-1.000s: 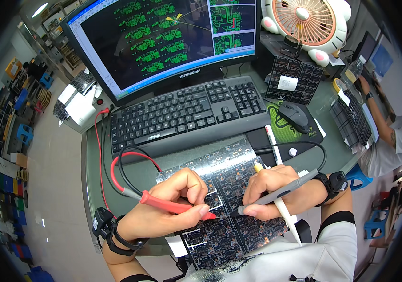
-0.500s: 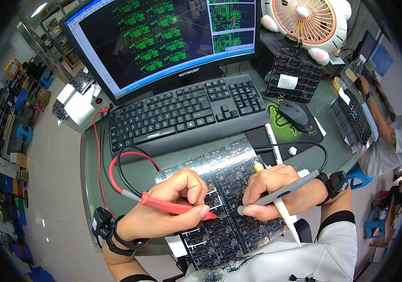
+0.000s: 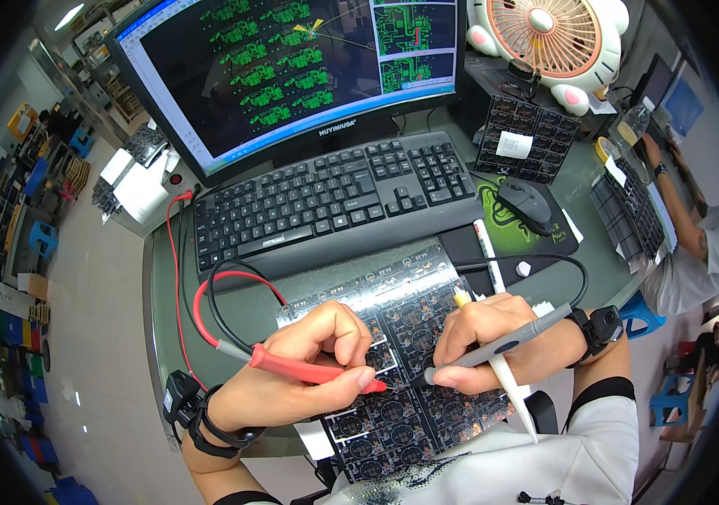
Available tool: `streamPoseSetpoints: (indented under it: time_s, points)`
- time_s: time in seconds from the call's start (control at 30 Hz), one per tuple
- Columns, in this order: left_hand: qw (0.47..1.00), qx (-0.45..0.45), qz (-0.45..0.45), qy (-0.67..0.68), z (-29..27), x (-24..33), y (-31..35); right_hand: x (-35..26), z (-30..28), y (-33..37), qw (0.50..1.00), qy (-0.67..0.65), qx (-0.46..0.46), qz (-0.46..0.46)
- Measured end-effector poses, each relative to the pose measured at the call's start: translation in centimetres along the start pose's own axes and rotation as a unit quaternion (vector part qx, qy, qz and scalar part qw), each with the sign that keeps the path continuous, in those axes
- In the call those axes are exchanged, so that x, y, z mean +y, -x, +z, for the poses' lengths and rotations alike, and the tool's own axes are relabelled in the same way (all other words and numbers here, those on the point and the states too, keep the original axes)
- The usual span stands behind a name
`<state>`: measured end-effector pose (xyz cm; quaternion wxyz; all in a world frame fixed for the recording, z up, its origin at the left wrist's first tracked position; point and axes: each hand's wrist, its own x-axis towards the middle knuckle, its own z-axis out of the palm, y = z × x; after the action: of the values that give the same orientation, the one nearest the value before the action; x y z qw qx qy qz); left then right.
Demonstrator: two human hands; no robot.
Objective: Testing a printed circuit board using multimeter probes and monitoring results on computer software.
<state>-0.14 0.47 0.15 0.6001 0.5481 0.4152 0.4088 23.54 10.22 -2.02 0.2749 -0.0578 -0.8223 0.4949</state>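
My left hand [image 3: 279, 391] is closed round a red test probe [image 3: 296, 368], its tip down on a dark panel of printed circuit boards [image 3: 393, 450]. From the other side my right hand [image 3: 481, 324] grips a grey test probe [image 3: 532, 334], whose dark tip meets the panel a short way right of the red one. Tucked in the same hand is a slim white pen-like tool [image 3: 512, 394] with a pointed lower end and a yellowish upper end. The panel slopes from the table's near edge toward my lap, and both hands hide parts of it.
Beyond the panel stand a black keyboard [image 3: 317, 202] and a monitor [image 3: 267, 93] with green circuit patterns. A mouse [image 3: 525, 206], a white marker [image 3: 489, 252] and a fan [image 3: 542, 38] are to the right. Probe cables loop beside both hands. A co-worker's arm [image 3: 677, 189] shows at far right.
On the monitor, the yellow mark among the green patterns looks larger. My hands and both probes hold their places on the panel.
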Motion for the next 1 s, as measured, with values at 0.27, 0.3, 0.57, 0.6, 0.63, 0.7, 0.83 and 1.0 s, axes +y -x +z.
streamPoseSetpoints:
  time_s: [0.27,0.3,0.57,0.6,0.63,0.7,0.83,1.0]
  points:
    - [1.0,0.0,-0.006,0.006,0.1,-0.1,0.0,-0.6,-0.2,-0.1,1.0,-0.007,-0.005,0.02]
    - [1.0,-0.003,-0.004,0.001,0.0,-0.1,0.0,-0.7,-0.2,-0.2,1.0,-0.01,-0.011,0.025]
    - [0.999,-0.008,-0.042,0.026,0.6,0.7,0.0,-2.5,-0.6,-4.3,0.998,0.058,-0.029,0.023]
    - [0.999,-0.013,-0.028,0.033,0.5,0.4,0.0,-2.2,-0.4,-4.9,0.997,0.073,-0.036,-0.001]
    - [0.997,0.002,-0.021,0.074,0.9,0.2,0.0,-2.0,-0.2,-4.8,0.996,0.082,-0.035,0.021]
    - [0.999,-0.024,-0.032,0.031,0.1,0.3,0.0,-2.3,-0.3,-4.6,0.993,0.079,-0.045,0.075]
    - [0.999,-0.019,-0.021,0.024,0.2,0.1,0.2,-2.0,-1.1,-2.5,0.991,0.119,-0.065,-0.001]
    - [0.999,0.01,-0.008,0.031,0.5,0.2,0.0,-2.9,0.5,0.0,0.997,0.031,-0.06,-0.042]
